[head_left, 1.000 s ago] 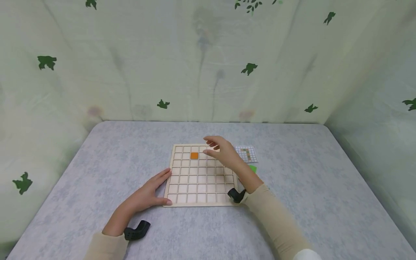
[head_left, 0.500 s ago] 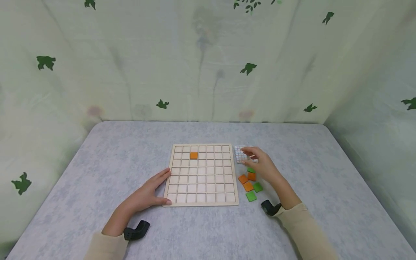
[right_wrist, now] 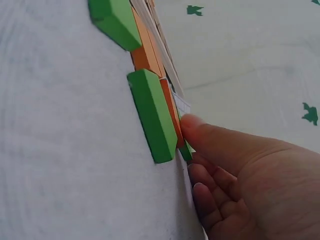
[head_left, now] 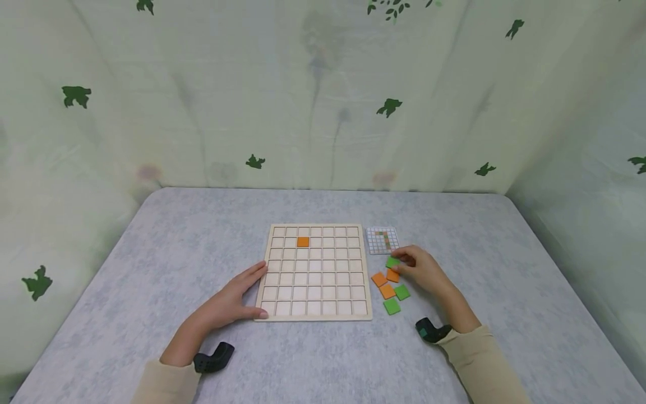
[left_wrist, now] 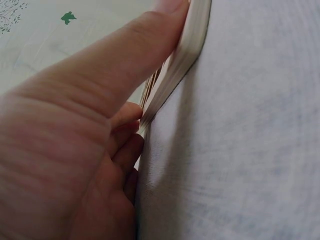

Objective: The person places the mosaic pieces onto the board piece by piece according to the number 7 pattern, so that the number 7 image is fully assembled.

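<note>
A wooden grid board (head_left: 315, 320) lies on the table, one orange square tile (head_left: 303, 242) in a cell near its far side. My left hand (head_left: 229, 303) rests at the board's left edge, fingers along the side and thumb on the near corner; the left wrist view shows that thumb (left_wrist: 125, 55) on the rim. Right of the board, my right hand (head_left: 424, 272) pinches the farthest loose green tile (head_left: 392, 262) between thumb and fingertips. An orange tile (head_left: 392, 275) lies just under the thumb, partly covered. In the right wrist view the thumb (right_wrist: 215, 137) overlaps the tiles' edges.
More loose tiles lie between board and right hand: orange ones (head_left: 387, 290) and green ones (head_left: 391, 306). A small printed grid card (head_left: 382, 240) with an orange and green pattern lies beyond them. A curtain with leaf shapes (head_left: 323, 112) hangs behind the table.
My right hand has moved from above the board, rightward past the card, and down to the green tile, uncovering the other loose tiles. The left hand stays at the board's edge.
</note>
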The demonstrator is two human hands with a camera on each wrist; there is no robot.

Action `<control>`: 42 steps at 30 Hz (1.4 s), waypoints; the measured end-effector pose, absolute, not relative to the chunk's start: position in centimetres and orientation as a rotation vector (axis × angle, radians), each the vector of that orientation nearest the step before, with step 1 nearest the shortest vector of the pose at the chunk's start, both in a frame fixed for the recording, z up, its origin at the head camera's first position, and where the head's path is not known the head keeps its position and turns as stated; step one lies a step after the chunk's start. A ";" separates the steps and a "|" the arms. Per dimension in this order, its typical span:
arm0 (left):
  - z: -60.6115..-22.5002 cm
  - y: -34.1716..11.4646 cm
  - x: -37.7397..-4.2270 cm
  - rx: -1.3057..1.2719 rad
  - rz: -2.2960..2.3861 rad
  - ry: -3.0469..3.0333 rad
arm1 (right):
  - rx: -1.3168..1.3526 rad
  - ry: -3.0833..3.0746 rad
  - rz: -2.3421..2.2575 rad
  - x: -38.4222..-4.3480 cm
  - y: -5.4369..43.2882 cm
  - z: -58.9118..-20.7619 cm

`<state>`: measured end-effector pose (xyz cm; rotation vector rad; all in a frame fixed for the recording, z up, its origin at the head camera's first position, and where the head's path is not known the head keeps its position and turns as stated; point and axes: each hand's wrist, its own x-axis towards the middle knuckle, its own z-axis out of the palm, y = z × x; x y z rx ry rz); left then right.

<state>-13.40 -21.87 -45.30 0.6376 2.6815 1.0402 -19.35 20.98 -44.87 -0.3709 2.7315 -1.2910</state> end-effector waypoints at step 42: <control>-45.3 -21.8 -13.4 0.640 1.053 2.675 | -0.571 2.771 -1.426 -20.0 16.6 -40.5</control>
